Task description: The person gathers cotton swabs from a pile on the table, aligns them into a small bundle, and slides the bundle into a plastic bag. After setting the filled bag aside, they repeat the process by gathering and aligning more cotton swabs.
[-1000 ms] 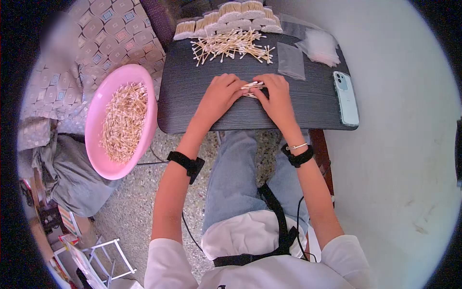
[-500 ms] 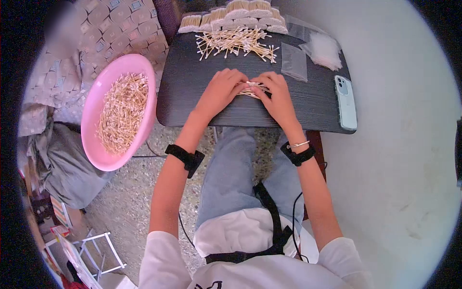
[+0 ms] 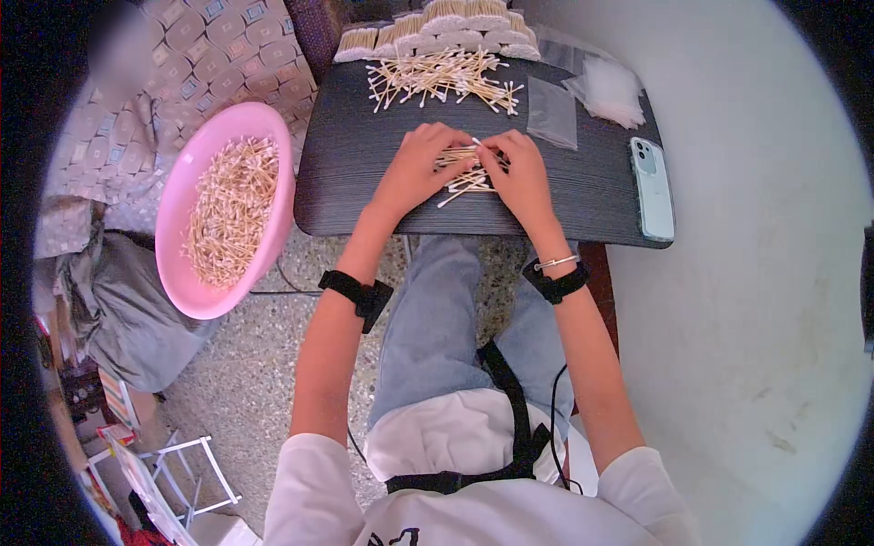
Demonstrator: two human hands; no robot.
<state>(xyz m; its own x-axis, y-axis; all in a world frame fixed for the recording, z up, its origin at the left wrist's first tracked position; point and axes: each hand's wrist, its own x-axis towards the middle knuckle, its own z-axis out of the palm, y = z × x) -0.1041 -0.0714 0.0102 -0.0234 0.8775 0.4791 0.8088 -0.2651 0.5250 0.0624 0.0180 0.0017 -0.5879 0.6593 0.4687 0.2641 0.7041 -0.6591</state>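
Observation:
Between my two hands, near the middle of the black table, lies a small bunch of cotton swabs (image 3: 468,180). My left hand (image 3: 428,166) curls its fingers and thumb round the left side of the bunch. On the other side, my right hand (image 3: 515,167) pinches at the swabs with thumb and forefinger, and one white tip pokes up between the hands. A few swabs lie loose and slanted below the fingers. Beyond the hands sits a loose pile of cotton swabs (image 3: 442,76). My fingers partly hide the bunch.
Packed bags of swabs (image 3: 437,29) are stacked at the table's far edge. Clear plastic bags (image 3: 608,91) and a single flat bag (image 3: 552,113) lie to the right. A phone (image 3: 652,189) rests at the right edge. A pink basin (image 3: 173,227) of swabs stands left of the table (image 3: 350,196).
My hands have moved slightly apart at the bunch. More swabs now show between and below them, some fanned toward the near edge. The camera view has shifted slightly.

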